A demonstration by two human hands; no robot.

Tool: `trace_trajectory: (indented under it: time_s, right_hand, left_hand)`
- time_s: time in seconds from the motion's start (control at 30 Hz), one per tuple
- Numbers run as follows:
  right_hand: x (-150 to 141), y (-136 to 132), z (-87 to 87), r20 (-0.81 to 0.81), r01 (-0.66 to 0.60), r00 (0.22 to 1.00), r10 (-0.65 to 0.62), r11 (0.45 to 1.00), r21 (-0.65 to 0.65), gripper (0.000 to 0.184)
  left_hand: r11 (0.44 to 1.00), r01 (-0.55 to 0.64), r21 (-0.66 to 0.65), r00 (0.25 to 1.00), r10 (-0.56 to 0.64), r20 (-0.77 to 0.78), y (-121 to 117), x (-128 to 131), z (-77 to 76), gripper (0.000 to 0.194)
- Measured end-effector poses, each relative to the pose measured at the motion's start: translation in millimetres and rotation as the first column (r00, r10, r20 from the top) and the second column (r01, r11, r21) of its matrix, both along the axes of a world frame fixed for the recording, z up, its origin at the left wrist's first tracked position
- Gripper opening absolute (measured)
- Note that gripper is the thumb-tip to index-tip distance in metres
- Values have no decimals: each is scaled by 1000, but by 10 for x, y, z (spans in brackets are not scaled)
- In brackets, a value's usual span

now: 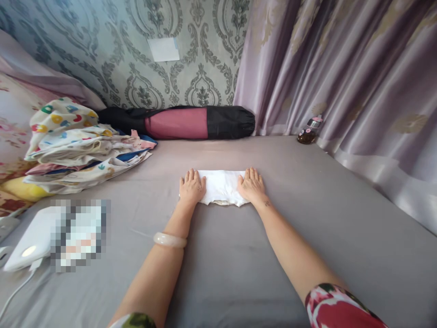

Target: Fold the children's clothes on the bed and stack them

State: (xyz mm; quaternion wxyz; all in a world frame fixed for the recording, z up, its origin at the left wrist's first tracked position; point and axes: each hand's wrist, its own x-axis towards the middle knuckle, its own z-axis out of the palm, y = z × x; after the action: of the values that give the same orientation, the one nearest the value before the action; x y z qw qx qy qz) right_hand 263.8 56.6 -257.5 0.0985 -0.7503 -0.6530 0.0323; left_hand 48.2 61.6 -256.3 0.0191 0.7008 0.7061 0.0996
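Note:
A white folded cloth (222, 186), perhaps a small garment, lies flat on the grey bed sheet (232, 255). Its near edge is uneven, and a strip of a darker layer peeks out there. My left hand (192, 186) rests palm down on the cloth's left end, fingers stretched forward. On the right end, my right hand (251, 184) lies flat in the same way. Neither hand grips the fabric. What lies beneath my palms is hidden.
Left of the cloth is a heap of printed clothes (75, 146). A pink and black rolled bag (177, 123) lies along the wall. A bottle (308, 131) stands by the curtain (341, 68). At the near left are a white device (37, 237) with a cable and a blurred-out object (81, 237).

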Motion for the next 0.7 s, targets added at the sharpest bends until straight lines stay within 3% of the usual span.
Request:
trace_trajectory:
  time_s: [0.17, 0.37, 0.5, 0.6, 0.7]
  right_hand:
    - [-14, -4, 22, -16, 5, 1000, -5, 1000, -20, 64]
    - [6, -24, 112, -9, -17, 1000, 17, 998, -65, 63]
    - [-84, -108, 188, 48, -167, 985, 166, 986, 19, 59]
    - [-186, -160, 179, 6, -268, 963, 268, 963, -5, 59]
    - [-234, -172, 119, -28, -281, 960, 280, 959, -37, 60]
  left_hand:
    - [1000, -4, -8, 1000, 4, 10, -25, -2, 37, 59]
    - [990, -11, 140, 999, 4, 52, -92, -26, 71, 46]
    - [976, 43, 213, 992, -68, 110, -87, -28, 55, 41]
    - [981, 101, 169, 984, -123, 126, -79, -22, 33, 37]
    - [986, 122, 117, 982, -137, 130, -80, -18, 22, 35]
